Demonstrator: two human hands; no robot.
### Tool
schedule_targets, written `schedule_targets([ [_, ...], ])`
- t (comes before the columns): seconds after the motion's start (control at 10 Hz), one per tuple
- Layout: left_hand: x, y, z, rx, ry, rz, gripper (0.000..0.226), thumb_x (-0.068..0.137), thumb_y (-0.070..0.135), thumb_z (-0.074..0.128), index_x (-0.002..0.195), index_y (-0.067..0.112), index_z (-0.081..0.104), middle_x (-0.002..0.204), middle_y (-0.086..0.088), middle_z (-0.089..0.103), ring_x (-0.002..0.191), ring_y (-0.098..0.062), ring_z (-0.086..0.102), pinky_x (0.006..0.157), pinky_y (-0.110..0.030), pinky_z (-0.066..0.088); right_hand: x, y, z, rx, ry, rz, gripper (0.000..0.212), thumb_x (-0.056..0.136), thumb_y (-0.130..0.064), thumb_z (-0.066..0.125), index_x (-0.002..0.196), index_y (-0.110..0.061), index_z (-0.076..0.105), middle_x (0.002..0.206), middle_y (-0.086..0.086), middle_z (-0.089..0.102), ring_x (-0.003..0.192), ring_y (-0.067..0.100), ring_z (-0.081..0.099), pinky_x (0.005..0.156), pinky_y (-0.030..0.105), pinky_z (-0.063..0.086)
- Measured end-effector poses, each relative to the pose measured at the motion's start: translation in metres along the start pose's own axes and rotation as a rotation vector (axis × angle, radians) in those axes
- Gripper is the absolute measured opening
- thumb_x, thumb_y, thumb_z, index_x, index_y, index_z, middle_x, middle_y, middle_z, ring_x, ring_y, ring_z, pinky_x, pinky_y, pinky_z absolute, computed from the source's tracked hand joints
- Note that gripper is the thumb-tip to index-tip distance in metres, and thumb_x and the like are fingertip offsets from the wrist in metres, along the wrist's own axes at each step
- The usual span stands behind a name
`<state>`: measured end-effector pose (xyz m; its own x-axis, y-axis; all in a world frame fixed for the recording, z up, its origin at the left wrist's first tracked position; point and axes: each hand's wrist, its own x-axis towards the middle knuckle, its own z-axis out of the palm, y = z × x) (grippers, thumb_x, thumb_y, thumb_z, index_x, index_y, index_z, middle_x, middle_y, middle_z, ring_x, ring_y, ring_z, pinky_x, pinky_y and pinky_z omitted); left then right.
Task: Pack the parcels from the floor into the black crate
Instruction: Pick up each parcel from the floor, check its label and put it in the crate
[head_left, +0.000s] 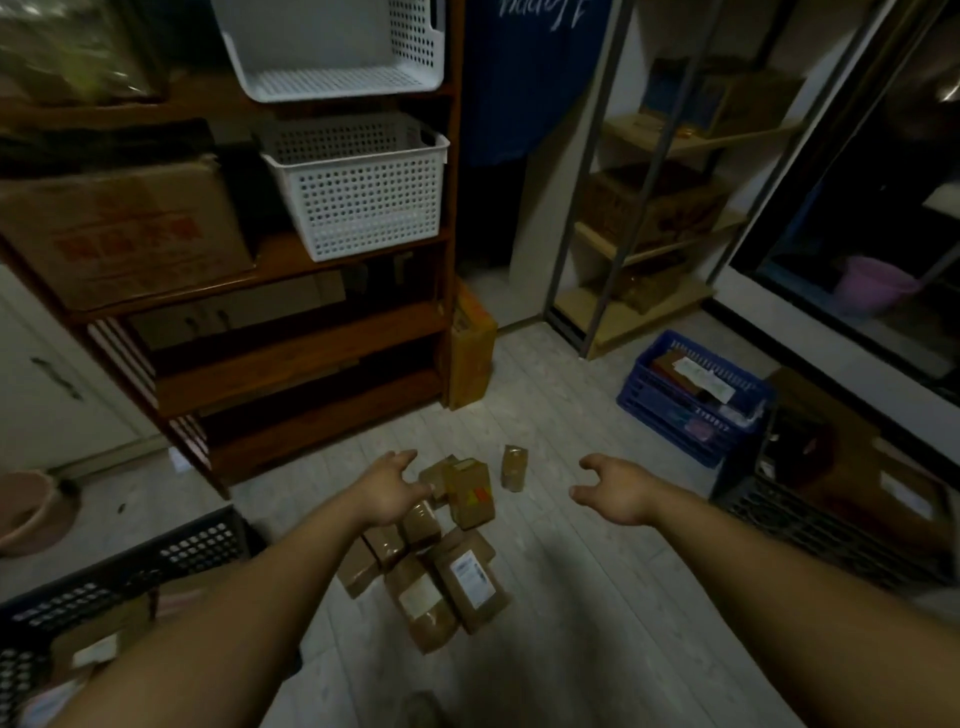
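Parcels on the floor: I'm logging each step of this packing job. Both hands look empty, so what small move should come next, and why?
Probably lower the left hand onto the parcel pile and grip one. It and the right hand are open and empty; the left hovers over the pile, the right over bare floor.

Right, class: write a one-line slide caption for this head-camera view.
Both open, the left hand and right hand reach toward parcels heaped on the floor beside a black crate.
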<state>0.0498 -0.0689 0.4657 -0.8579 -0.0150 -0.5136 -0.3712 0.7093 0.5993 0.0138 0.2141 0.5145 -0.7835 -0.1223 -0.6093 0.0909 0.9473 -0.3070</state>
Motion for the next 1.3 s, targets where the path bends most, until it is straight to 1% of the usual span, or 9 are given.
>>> schedule_targets([
  [0.4,0.123,0.028,-0.013,-0.102,0.001,-0.153,0.07,0.093,0.039,0.053,0.15,0.019,0.018,0.158,-0.008,0.013,0.143,-0.028,0.02,0.114,-0.038,0.023,0.139,-0.006,-0.081,0.017,-0.073,-0.043,0.064,0.095,-0.037,0.053,0.148,-0.011,0.027,0.153,0.012,0.032,0.137,0.026,0.036,0.108,0.031,0.032],
  [0.5,0.155,0.036,-0.005,-0.144,0.035,-0.234,0.07,0.093,0.038,0.053,0.15,0.017,0.017,0.158,-0.009,0.014,0.143,-0.028,0.021,0.114,-0.037,0.023,0.193,-0.008,-0.094,-0.026,-0.194,-0.125,0.051,0.098,-0.03,0.049,0.142,-0.007,0.038,0.148,0.012,0.039,0.133,0.026,0.04,0.105,0.028,0.034],
  [0.6,0.189,0.042,0.008,-0.173,0.07,-0.342,0.071,0.093,0.039,0.053,0.15,0.016,0.017,0.157,-0.008,0.019,0.142,-0.026,0.023,0.115,-0.038,0.022,0.253,-0.001,-0.102,-0.03,-0.307,-0.184,0.049,0.101,-0.025,0.041,0.146,-0.009,0.03,0.154,0.01,0.029,0.14,0.022,0.031,0.11,0.025,0.025],
  [0.7,0.231,0.04,0.031,-0.097,0.061,-0.369,0.057,0.095,0.038,0.049,0.145,0.015,0.03,0.146,-0.003,0.038,0.137,-0.021,0.032,0.111,-0.028,0.02,0.319,0.015,-0.095,-0.022,-0.343,-0.165,0.047,0.101,-0.024,0.042,0.144,-0.006,0.033,0.149,0.015,0.036,0.134,0.026,0.038,0.106,0.028,0.032],
  [0.8,0.282,0.023,0.062,-0.23,-0.015,-0.411,0.041,0.093,0.022,0.056,0.132,0.014,0.044,0.118,0.004,0.049,0.123,-0.02,0.049,0.091,-0.014,0.037,0.385,0.038,-0.072,0.004,-0.333,-0.108,0.052,0.099,-0.031,0.047,0.144,-0.011,0.033,0.14,0.015,0.047,0.122,0.027,0.05,0.098,0.032,0.041],
  [0.9,0.339,-0.021,0.101,-0.324,-0.005,-0.467,0.067,0.078,0.042,0.071,0.133,0.013,0.045,0.132,-0.001,0.048,0.126,-0.026,0.048,0.105,-0.031,0.04,0.445,0.057,-0.033,-0.02,-0.404,-0.065,0.043,0.098,-0.029,0.049,0.135,-0.007,0.042,0.132,0.018,0.053,0.114,0.028,0.056,0.09,0.032,0.05],
  [1.0,0.397,-0.069,0.148,-0.349,-0.024,-0.494,0.076,0.076,0.034,0.075,0.138,0.009,0.04,0.133,-0.007,0.051,0.123,-0.031,0.051,0.099,-0.034,0.045,0.513,0.079,0.024,0.07,-0.438,0.009,0.044,0.098,-0.024,0.05,0.136,-0.005,0.042,0.137,0.019,0.049,0.122,0.031,0.051,0.074,0.024,0.051],
  [1.1,0.451,-0.092,0.188,-0.423,0.021,-0.534,0.059,0.089,0.007,0.06,0.142,0.009,0.034,0.119,-0.003,0.05,0.117,-0.03,0.054,0.068,-0.01,0.042,0.6,0.106,0.112,-0.079,-0.413,-0.028,0.057,0.093,-0.028,0.055,0.143,-0.009,0.035,0.141,0.016,0.047,0.128,0.031,0.046,0.099,0.033,0.042],
  [1.3,0.547,-0.165,0.26,-0.707,0.07,-0.505,0.03,0.093,-0.005,0.045,0.122,0.001,0.049,0.094,-0.003,0.067,0.087,-0.023,0.056,0.059,-0.014,0.049,0.688,0.107,0.212,-0.01,-0.453,-0.132,0.039,0.093,-0.033,0.056,0.12,-0.006,0.051,0.113,0.014,0.055,0.099,0.021,0.054,0.087,0.03,0.044],
])
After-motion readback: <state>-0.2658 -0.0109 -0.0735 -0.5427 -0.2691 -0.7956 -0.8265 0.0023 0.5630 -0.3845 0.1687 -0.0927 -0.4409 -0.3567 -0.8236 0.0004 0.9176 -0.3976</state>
